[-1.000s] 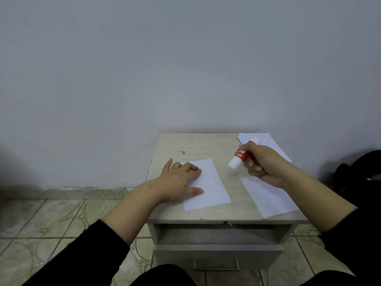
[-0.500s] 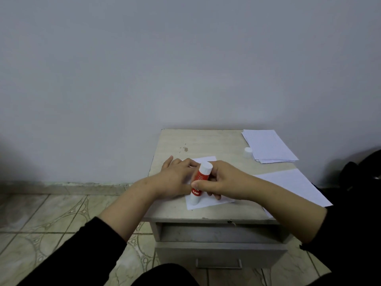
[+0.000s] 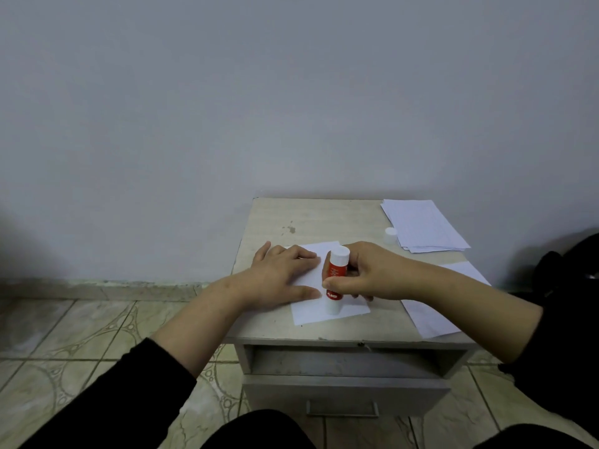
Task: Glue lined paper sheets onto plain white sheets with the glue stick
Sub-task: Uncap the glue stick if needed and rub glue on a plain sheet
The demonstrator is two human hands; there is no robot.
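Observation:
A white sheet (image 3: 324, 311) lies on the small cabinet top (image 3: 324, 218). My left hand (image 3: 278, 275) rests flat on the sheet's left part, fingers spread. My right hand (image 3: 363, 275) grips a red and white glue stick (image 3: 335, 280), held nearly upright with its lower end on the sheet. The glue stick's white cap (image 3: 390, 235) stands apart at the back right. A stack of lined sheets (image 3: 421, 226) lies in the far right corner. Another white sheet (image 3: 434, 319) lies at the right edge, partly under my right forearm.
The cabinet stands against a plain grey wall. Its open shelf (image 3: 340, 361) and drawer with a handle (image 3: 342, 409) face me. Tiled floor (image 3: 81, 335) lies to the left. A dark bag (image 3: 570, 264) sits at the far right.
My right hand carried the glue stick from the right side over to the sheet and set its end down on it. My left hand stayed flat on the sheet.

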